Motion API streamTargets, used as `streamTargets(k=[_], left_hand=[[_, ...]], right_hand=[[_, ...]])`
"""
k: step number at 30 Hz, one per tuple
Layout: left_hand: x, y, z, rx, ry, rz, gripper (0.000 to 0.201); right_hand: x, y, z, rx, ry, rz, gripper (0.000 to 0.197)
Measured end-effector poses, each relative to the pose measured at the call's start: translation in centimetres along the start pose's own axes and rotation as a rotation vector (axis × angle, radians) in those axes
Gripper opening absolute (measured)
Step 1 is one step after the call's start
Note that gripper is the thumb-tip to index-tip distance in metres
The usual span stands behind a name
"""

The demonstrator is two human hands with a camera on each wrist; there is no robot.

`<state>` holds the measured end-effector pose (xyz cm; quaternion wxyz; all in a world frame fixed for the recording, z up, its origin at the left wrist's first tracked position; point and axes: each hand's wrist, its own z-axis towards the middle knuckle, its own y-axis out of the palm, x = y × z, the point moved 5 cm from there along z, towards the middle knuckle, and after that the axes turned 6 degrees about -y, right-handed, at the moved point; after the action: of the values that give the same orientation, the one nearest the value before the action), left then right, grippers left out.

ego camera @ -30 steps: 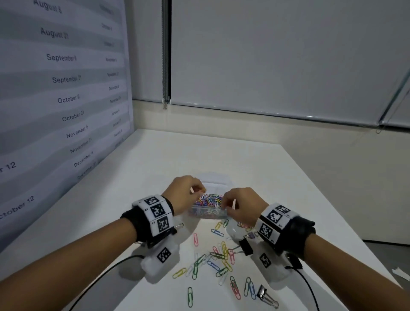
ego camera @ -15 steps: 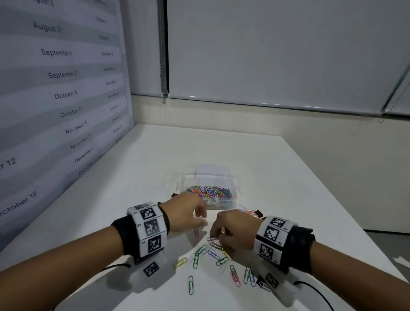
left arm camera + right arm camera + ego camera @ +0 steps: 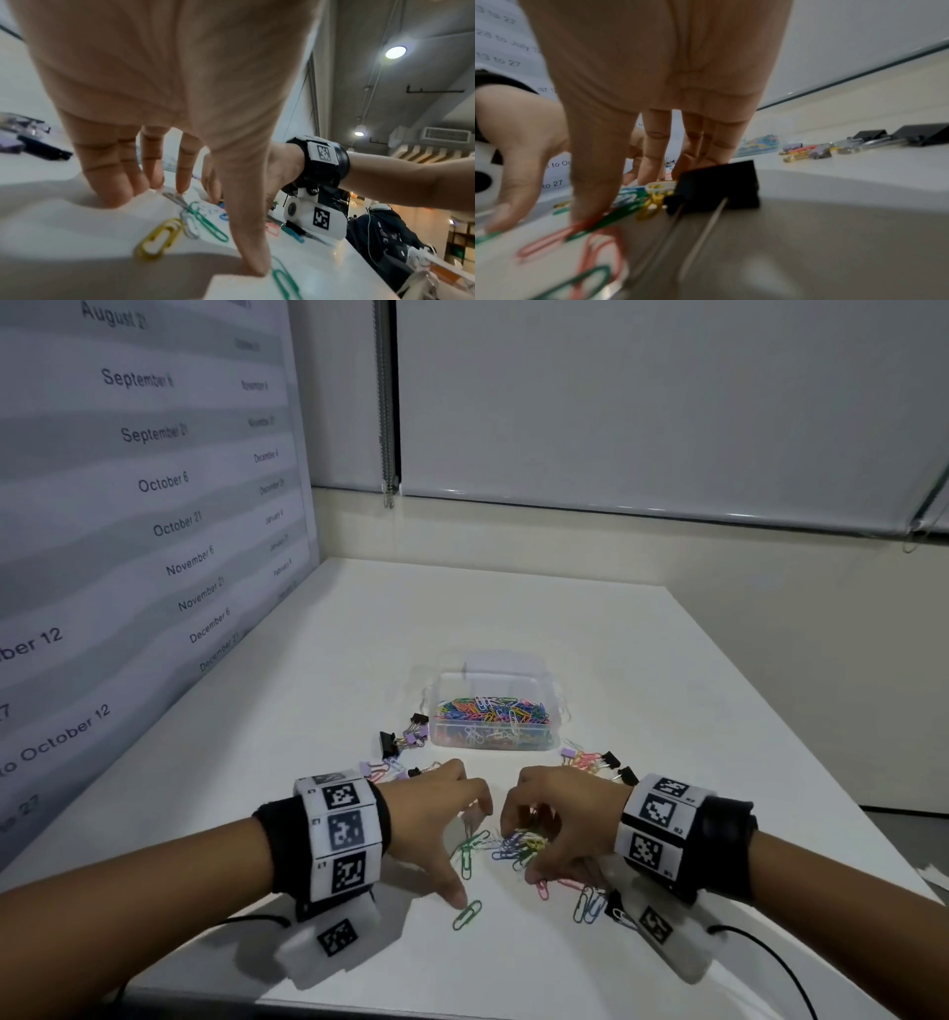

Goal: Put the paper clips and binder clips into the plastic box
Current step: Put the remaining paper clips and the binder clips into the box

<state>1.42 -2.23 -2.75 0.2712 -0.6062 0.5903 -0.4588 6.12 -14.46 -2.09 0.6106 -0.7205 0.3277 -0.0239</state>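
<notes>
The clear plastic box (image 3: 552, 711) stands mid-table, holding several coloured paper clips. Nearer me, a loose pile of paper clips (image 3: 521, 846) lies between my hands. My left hand (image 3: 470, 852) stands over its left side with straight, spread fingers; the fingertips touch the table, and the thumb rests by a green clip (image 3: 466, 914). In the left wrist view this hand (image 3: 195, 223) straddles a yellow clip (image 3: 159, 239). My right hand (image 3: 521, 854) presses straight fingers on the pile's right side. Its wrist view shows the hand (image 3: 621, 196) beside a black binder clip (image 3: 718, 186).
Binder clips lie left of the box (image 3: 405, 737) and to its right (image 3: 601, 762). More paper clips (image 3: 588, 904) sit by my right wrist. A wall chart runs along the table's left edge. The table's right edge drops to the floor.
Both hands came back from the box to the near pile and lowered onto it. The fingers now touch the clips and the table.
</notes>
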Motion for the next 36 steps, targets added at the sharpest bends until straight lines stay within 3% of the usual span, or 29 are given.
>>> streamTargets(k=[6, 11, 14, 20, 25, 28, 31, 34, 36], left_hand=[[1.5, 0.0, 0.8, 0.048, 0.020, -0.036, 0.067], [1.1, -0.9, 2.0, 0.136, -0.028, -0.089, 0.035], [0.6, -1.7, 2.6, 0.170, -0.044, -0.114, 0.021], [0.5, -2.5, 3.7, 0.202, -0.023, -0.144, 0.017], [-0.3, -3.0, 4.2, 0.212, -0.028, -0.235, 0.013], [-1.1, -4.1, 4.0, 0.290, -0.053, -0.256, 0.011], [-1.7, -5.8, 3.7, 0.381, -0.044, -0.308, 0.010], [-2.3, -7.5, 3.7, 0.469, -0.059, -0.334, 0.012], [-2.8, -8.1, 4.0, 0.494, -0.096, -0.321, 0.017]], right_hand=[[0.3, -0.4, 0.5, 0.033, 0.003, 0.029, 0.017], [1.4, -2.8, 0.6, 0.114, 0.075, 0.045, 0.011], [2.6, -5.3, 1.0, 0.239, 0.132, 0.096, 0.010], [4.4, -8.8, 2.6, 0.532, 0.196, 0.087, 0.015], [4.3, -7.1, 2.7, 0.415, 0.211, 0.011, 0.034], [3.1, -6.4, 1.5, 0.400, 0.127, -0.053, 0.030], [1.9, -4.6, 0.2, 0.198, 0.076, -0.049, 0.031], [1.6, -2.5, -0.7, -0.028, 0.099, -0.100, 0.056], [1.8, -1.5, -0.8, -0.089, 0.110, -0.135, 0.068]])
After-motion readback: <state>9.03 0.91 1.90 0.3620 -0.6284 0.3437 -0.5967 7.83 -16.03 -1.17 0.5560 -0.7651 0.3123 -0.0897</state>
